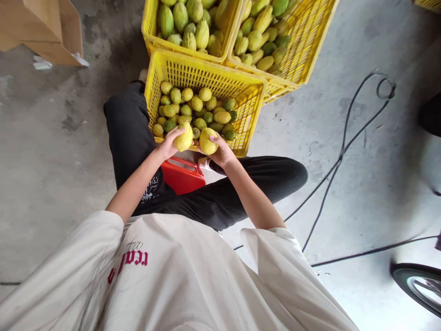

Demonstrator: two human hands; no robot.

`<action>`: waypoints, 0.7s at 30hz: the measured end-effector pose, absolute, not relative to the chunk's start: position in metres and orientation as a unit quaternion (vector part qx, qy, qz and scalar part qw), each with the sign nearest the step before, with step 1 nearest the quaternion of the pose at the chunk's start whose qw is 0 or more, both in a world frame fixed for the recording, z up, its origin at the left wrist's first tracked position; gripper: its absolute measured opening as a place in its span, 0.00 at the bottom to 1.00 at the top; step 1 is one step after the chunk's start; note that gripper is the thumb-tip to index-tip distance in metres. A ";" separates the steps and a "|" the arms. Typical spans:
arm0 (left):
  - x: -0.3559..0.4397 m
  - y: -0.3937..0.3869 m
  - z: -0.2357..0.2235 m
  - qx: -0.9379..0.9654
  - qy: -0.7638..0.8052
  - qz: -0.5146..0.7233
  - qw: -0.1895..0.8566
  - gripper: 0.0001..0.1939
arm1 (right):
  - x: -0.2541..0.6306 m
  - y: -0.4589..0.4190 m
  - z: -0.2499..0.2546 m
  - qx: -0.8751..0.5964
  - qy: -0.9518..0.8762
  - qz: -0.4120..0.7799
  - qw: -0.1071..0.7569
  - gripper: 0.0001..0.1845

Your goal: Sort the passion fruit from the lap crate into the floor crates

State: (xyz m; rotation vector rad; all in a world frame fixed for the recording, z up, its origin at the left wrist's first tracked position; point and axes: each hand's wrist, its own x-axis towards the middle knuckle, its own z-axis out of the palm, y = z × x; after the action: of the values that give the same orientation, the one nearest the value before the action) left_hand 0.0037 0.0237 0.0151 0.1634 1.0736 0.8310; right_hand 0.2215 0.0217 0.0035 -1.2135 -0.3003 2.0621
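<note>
My left hand (pixel 167 146) is closed around a yellow lemon (pixel 184 137). A second yellow lemon (pixel 207 141) sits in my right hand (pixel 221 152), thumb across its side. Both lemons are held side by side, a little apart, over the near rim of a yellow slatted crate (pixel 251 110). Inside that crate lie several yellow and green lemons (pixel 197 103). Some of my fingers are hidden behind the fruit.
Two more yellow crates (pixel 188 51) (pixel 306 41) beyond hold greenish-yellow, longer fruit. A red plastic object (pixel 182 177) is between my legs. A cardboard box (pixel 51 27) stands far left. Black cable (pixel 341 156) loops over the floor at right, near a wheel (pixel 418 282).
</note>
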 end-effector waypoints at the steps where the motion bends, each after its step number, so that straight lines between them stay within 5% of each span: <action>1: 0.003 0.025 0.016 0.053 0.492 0.386 0.778 0.24 | 0.222 0.022 0.003 -0.469 -0.114 0.800 0.356 0.23; 15: 0.006 0.022 0.024 0.070 0.487 0.403 0.772 0.20 | 0.223 0.027 -0.002 -0.462 -0.098 0.812 0.342 0.18; 21: 0.005 0.022 0.021 0.092 0.493 0.379 0.778 0.22 | 0.224 0.023 0.000 -0.468 -0.143 0.805 0.336 0.23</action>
State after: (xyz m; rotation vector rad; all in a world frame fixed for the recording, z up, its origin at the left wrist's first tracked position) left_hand 0.0049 0.0223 0.0212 0.1980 1.0670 0.8196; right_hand 0.2241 0.0231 0.0003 -1.2203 -0.3735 2.0980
